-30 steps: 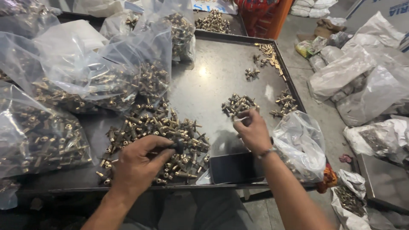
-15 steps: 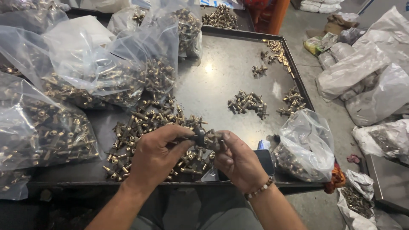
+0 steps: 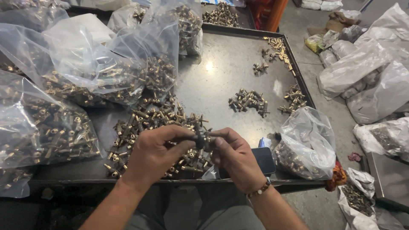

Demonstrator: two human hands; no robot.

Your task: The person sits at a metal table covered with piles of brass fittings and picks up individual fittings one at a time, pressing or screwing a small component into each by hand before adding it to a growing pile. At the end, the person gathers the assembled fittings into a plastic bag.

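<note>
Left hand (image 3: 155, 151) and right hand (image 3: 234, 155) are both pinching one small dark brass fitting (image 3: 200, 139) in a narrow grip above the loose pile of brass fittings (image 3: 149, 121) on the dark metal tray surface (image 3: 221, 76). A second ago the right hand was reaching toward the small cluster of fittings (image 3: 249, 101); now it is meeting the left.

Both forearms rise bare from the bottom edge of the frame and converge just below centre. The left hand (image 3: 154, 154) comes in from the lower left, knuckles up, fingers curled and thumb stretched toward the right. The right hand (image 3: 235, 156) comes in from the lower right, a beaded bracelet on its wrist, fingers bent inward. Their fingertips meet, pinched together, at the middle.
</note>
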